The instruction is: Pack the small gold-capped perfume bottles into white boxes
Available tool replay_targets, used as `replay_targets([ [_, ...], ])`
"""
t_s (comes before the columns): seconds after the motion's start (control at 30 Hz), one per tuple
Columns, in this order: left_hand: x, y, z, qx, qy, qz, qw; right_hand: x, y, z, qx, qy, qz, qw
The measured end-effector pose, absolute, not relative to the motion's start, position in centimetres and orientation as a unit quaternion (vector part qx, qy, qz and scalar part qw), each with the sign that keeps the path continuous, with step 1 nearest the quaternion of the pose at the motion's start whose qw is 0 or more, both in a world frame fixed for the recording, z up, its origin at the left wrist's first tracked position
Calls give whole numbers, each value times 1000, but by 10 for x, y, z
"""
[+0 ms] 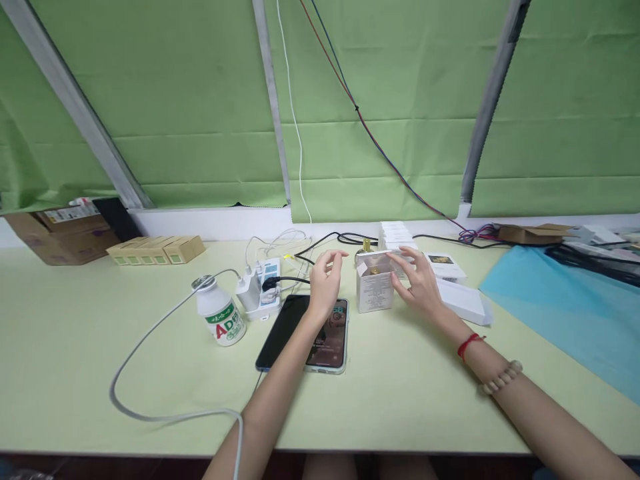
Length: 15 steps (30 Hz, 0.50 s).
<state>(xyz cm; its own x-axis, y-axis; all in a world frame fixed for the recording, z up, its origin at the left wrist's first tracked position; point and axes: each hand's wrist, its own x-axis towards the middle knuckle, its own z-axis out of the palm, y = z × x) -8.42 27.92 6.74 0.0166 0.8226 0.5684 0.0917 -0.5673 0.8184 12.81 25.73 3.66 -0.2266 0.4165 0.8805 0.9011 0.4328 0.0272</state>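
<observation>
A small white carton [374, 288] stands open-topped on the pale green table [80, 347], with something gold inside its top. My right hand [417, 283] rests against the carton's right side, fingers stretched out and apart. My left hand [326, 280] hovers just left of the carton, fingers loosely extended, holding nothing. Below my left hand a smartphone [330, 340] lies flat with its screen lit, and a dark phone [280, 330] lies beside it.
A white drink bottle with a green label [220, 312] stands at the left. A power strip with chargers and cables [263, 287] sits behind the phones. Flat white boxes [463, 300] lie at the right, a blue sheet [565, 307] further right. Cardboard boxes [155, 250] line the back left.
</observation>
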Motion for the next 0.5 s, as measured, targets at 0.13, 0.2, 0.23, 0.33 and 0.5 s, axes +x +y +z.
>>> replay_targets([
  [0.13, -77, 275, 61, 713, 309, 563, 283, 128, 258, 36, -443, -732, -265, 444],
  [0.2, -72, 274, 57, 760, 282, 525, 261, 128, 259, 35, -436, -736, -247, 456],
  [0.23, -71, 275, 54, 780, 270, 506, 250, 127, 260, 34, -432, -739, -235, 461],
  [0.33, -69, 279, 47, 809, 254, 478, 229, 126, 261, 32, -428, -749, -194, 467],
  [0.5, -71, 283, 43, 804, 285, 476, 213, 123, 261, 30, -439, -755, -151, 463],
])
